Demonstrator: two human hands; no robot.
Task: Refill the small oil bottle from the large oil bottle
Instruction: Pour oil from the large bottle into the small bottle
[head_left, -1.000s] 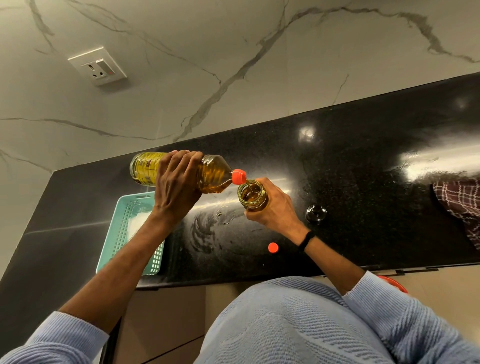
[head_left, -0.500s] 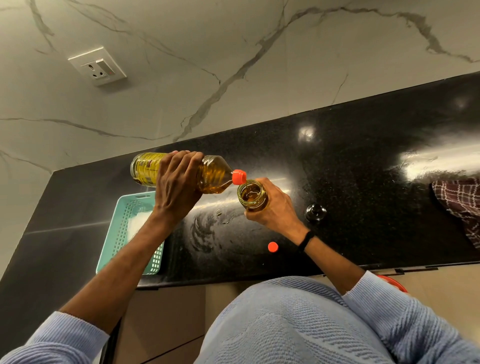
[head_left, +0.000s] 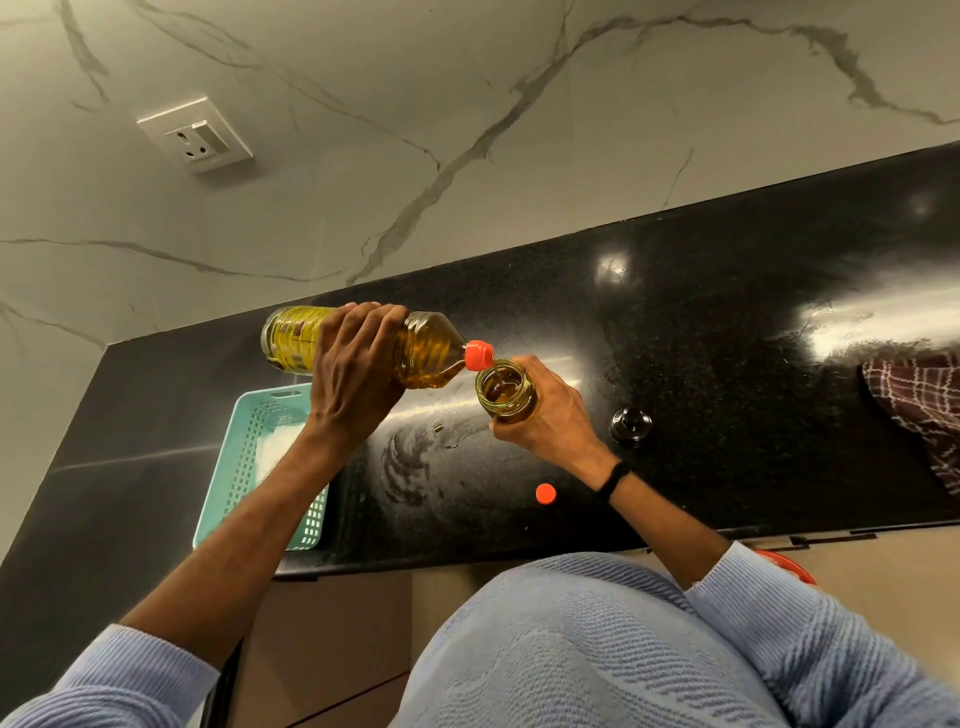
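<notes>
Large oil bottle (head_left: 426, 353) gripped by left hand (head_left: 353, 374), fingers (head_left: 363, 322) wrapped.

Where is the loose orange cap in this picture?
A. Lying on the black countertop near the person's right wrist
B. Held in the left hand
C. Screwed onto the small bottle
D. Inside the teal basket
A: the loose orange cap lies on the black countertop close to the right wrist, apart from the teal basket and from both bottles.
</notes>
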